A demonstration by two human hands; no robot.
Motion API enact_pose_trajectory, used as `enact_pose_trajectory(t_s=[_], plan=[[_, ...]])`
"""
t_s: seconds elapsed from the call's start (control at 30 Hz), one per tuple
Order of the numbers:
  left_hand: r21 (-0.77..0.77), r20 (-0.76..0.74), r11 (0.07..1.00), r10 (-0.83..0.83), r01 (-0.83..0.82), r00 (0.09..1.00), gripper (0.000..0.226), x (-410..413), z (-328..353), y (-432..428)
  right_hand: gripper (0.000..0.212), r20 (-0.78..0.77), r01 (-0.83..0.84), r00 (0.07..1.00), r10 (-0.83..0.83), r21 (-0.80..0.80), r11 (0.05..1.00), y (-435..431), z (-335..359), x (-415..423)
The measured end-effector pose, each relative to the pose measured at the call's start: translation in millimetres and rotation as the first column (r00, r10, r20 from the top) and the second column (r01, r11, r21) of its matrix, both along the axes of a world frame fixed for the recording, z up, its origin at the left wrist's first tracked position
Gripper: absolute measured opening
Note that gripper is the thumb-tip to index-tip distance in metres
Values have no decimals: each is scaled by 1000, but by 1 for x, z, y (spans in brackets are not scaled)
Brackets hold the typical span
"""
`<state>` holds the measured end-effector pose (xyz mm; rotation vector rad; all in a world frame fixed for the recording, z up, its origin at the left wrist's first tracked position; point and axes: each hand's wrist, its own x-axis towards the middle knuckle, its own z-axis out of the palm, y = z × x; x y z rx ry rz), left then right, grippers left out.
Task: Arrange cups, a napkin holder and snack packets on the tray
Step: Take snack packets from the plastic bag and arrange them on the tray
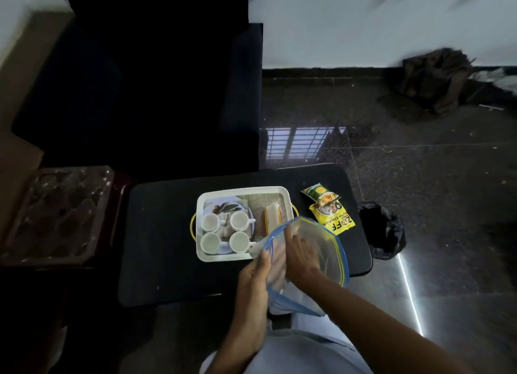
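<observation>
Both hands work a clear zip bag just right of the tray.

Left hand (256, 273) fingers pinch the zip bag (313, 250) rim; right hand (300, 257) reaches inside, finger state unclear. Four cups (225, 231) and napkin holder (272, 218) sit in the tray (243, 190); snack packets (328, 208) lie right of it.

Black table (167, 248), white tray (240, 190), two snack packets (328, 208)

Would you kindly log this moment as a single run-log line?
tray: four cups, napkin holder in | snack packets: on table, off tray | left hand: grips zip bag | right hand: inside bag
</observation>
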<state>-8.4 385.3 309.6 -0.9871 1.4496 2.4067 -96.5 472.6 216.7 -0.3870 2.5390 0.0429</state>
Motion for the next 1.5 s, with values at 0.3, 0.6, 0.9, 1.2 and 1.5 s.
enact_pose_trajectory(t_s=[0.3,0.6,0.9,1.2,1.5], plan=[[-56,23,998,-25,27,999,29,4,3,-16,49,88,261,964,-249,-153,953,-12,-15,21],[-163,14,985,55,-52,998,30,3,-11,-28,9,8,54,999,-54,-315,948,-15,1,20],[-289,30,956,54,-43,998,37,3,-19,-21,21,-235,-89,972,17,-299,950,-3,48,26],[-269,96,962,83,-55,992,33,1,-18,-13,33,-358,-99,921,-155,-598,795,61,169,15],[-204,168,976,116,-80,979,33,11,-22,4,28,-528,-387,849,2,-619,683,143,201,-64]])
